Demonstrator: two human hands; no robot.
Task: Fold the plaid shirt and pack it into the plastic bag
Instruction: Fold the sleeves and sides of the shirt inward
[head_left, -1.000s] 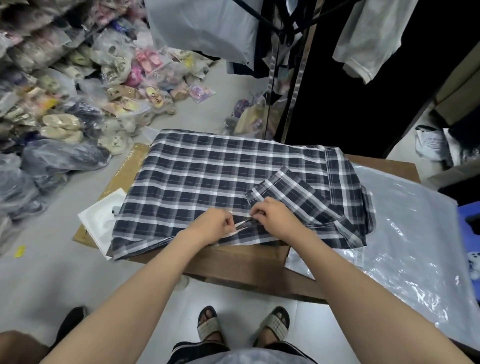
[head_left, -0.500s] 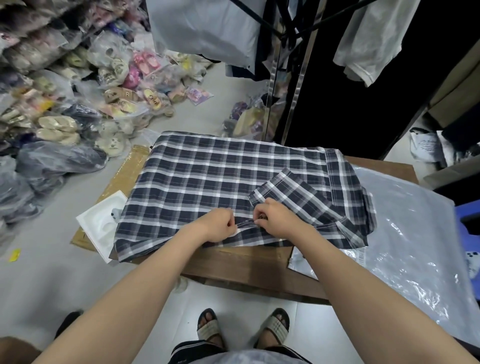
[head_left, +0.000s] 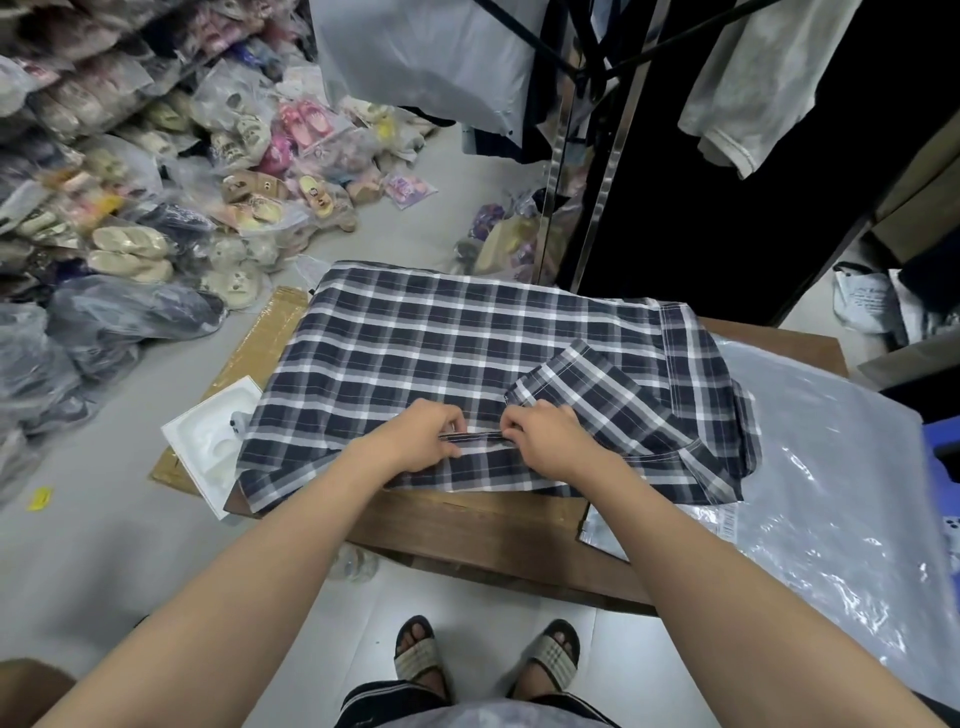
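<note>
The dark blue and white plaid shirt (head_left: 441, 353) lies flat across a low wooden table (head_left: 483, 530), with one short sleeve folded diagonally over its right side. My left hand (head_left: 421, 436) and my right hand (head_left: 545, 436) sit close together near the shirt's front hem, each pinching a thin fold of the fabric pulled taut between them. The clear plastic bag (head_left: 841, 493) lies flat on the table to the right of the shirt, its left edge tucked under the shirt.
A white moulded tray (head_left: 208, 441) and a cardboard sheet (head_left: 260, 343) stick out from under the shirt's left edge. Bagged slippers (head_left: 156, 208) pile up on the floor at left. Hanging clothes and a metal rack (head_left: 582, 182) stand behind the table. My sandalled feet (head_left: 483, 660) are below.
My hands have drawn slightly apart along the front fold, stretching the pinched fabric into a straight crease between them. The shirt itself has stayed in place.
</note>
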